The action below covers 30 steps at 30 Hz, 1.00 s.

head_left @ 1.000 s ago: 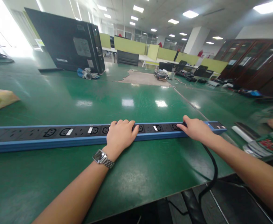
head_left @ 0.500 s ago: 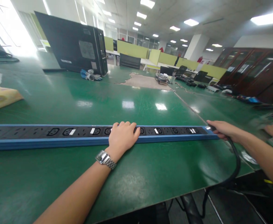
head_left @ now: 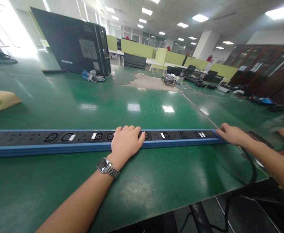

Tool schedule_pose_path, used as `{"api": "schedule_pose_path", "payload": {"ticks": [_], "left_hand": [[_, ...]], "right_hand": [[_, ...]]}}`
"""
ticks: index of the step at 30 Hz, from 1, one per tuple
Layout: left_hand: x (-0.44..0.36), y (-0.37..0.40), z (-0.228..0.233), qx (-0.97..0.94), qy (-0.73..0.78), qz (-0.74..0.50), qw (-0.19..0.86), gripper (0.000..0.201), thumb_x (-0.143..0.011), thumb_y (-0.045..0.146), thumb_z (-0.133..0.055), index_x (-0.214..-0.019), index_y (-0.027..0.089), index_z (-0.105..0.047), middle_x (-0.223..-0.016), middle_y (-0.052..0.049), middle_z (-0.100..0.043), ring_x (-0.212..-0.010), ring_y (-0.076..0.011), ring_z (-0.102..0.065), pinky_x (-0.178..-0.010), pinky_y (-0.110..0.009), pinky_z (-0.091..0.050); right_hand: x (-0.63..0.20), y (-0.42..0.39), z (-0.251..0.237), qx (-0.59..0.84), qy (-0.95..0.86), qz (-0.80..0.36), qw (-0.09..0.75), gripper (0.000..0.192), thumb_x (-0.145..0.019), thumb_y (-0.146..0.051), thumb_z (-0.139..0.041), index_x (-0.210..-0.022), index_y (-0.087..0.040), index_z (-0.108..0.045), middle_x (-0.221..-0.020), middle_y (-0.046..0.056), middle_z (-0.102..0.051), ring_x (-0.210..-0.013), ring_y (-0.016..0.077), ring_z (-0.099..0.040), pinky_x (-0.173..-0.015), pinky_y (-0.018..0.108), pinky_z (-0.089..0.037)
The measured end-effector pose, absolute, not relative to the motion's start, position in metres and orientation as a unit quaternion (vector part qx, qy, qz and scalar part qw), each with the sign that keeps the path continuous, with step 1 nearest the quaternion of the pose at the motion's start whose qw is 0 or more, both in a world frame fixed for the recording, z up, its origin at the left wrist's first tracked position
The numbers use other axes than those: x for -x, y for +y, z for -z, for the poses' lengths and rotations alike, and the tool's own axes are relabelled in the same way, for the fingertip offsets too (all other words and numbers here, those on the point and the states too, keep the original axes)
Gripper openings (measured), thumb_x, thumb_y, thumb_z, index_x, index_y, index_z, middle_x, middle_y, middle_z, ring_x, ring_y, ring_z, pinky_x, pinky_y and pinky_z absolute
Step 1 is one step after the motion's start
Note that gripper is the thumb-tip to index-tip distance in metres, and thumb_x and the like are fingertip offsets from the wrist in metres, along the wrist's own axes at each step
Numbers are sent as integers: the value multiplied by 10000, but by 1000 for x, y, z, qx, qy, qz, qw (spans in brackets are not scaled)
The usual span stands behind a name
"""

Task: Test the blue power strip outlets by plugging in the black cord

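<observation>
The strip (head_left: 88, 145) lies flat along the near side of the bench (head_left: 142, 113), sockets (head_left: 51, 137) up. It looks stiff and fairly weighty, its smooth blue edges (head_left: 47, 150) perhaps a little slick, so gripping both edges at two spots well apart seems the surest hold. The left hand (head_left: 127, 139) curls over it from above, fingers closed on the far edge. The right hand (head_left: 232, 134) sits at the right end, fingers bent; whether they grip that end or the cable (head_left: 254, 168) is hidden. The strip's left end is cut off, and the bench's right side is blurred.
</observation>
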<state>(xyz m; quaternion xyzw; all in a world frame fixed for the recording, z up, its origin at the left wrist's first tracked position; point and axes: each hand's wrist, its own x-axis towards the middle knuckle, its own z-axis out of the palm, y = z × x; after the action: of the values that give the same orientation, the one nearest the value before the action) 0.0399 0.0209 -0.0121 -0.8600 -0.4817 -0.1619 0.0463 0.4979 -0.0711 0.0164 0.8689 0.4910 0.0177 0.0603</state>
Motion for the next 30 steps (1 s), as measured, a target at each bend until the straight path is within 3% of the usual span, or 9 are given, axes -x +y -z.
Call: {"api": "schedule_pose_path", "payload": {"ticks": [4, 10, 17, 21, 25, 30], "left_hand": [[-40, 21, 13, 860, -483, 161, 48, 453, -961, 451, -301, -1049, 225, -685, -960, -99, -710, -957, -273, -620, -841, -414, -362], [-38, 20, 13, 861, -480, 161, 52, 457, -962, 451, -297, -1020, 224, -689, -955, -102, -709, -940, -281, -624, -826, -424, -373], [-37, 23, 10, 869, -466, 164, 31, 474, -971, 442, -279, -1060, 206, -681, -1002, -99, -708, -963, -269, -635, -850, -410, -415], [11, 34, 5, 868, -474, 150, -8, 566, -937, 559, -317, -1195, 168, -633, -1152, -122, -687, -1062, -267, -620, -917, -397, -428], [90, 46, 9, 841, -524, 116, 63, 735, -807, 727, -435, -1264, 177, -603, -1251, -150, -645, -1194, -378, -536, -1046, -583, -284], [124, 48, 18, 854, -500, 122, 84, 767, -787, 728, -463, -1325, 190, -562, -1272, -158, -619, -1180, -388, -530, -1003, -541, -346]], "right_hand": [[-501, -68, -13, -881, 457, -2, 127, 451, -940, -498, -344, -1046, -125, -574, -1016, 232, -659, -904, 282, -635, -721, 327, -405], [-497, -62, -48, -892, 441, -10, 102, 462, -940, -518, -339, -1054, -142, -582, -1018, 189, -665, -899, 266, -614, -733, 315, -399], [-465, -49, -27, -872, 467, 22, 142, 489, -957, -476, -293, -1092, -100, -576, -1085, 233, -643, -972, 285, -615, -746, 324, -388], [-465, -54, -26, -881, 446, 4, 157, 507, -955, -497, -291, -1124, -104, -564, -1103, 247, -633, -969, 300, -622, -725, 337, -383], [-467, -64, -28, -875, 458, 19, 158, 467, -971, -446, -289, -1070, -87, -572, -1046, 244, -647, -970, 282, -626, -745, 317, -385], [-465, -55, -25, -873, 462, 4, 154, 516, -957, -467, -309, -1094, -42, -569, -1064, 288, -638, -956, 300, -632, -750, 335, -395]]}}
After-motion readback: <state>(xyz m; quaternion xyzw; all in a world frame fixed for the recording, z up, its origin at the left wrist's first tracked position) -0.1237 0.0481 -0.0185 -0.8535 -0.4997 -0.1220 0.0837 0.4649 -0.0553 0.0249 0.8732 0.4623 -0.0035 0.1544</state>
